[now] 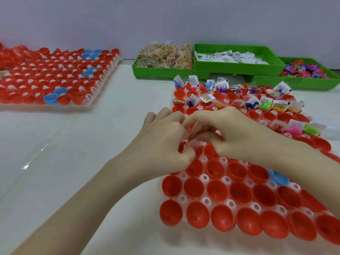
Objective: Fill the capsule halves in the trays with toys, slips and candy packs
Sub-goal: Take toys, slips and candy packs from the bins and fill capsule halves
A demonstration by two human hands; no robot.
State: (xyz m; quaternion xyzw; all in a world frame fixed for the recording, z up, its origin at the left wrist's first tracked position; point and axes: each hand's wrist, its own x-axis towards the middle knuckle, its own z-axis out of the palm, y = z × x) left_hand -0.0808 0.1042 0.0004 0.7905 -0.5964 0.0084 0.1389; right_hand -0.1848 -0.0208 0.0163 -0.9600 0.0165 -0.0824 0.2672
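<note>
A clear tray [206, 200] lies in front of me, holding several empty red capsule halves [219, 190] and one blue half [277, 176]. Its far rows [252, 104] hold toys, slips and candy packs. My left hand [163, 137] and right hand [231, 129] meet over the tray's left side, fingers curled toward each other. The left fingers curl round a red capsule half [181, 146] at the tray's edge. My right thumb and forefinger are bent over the same spot, and what they hold is hidden.
Three green bins stand at the back: candy packs [165, 56], paper slips [230, 57], colourful toys [305, 69]. A second tray [103, 83] of red and blue halves sits far left, with loose red halves [11, 54] behind it. White tabletop lies between the trays.
</note>
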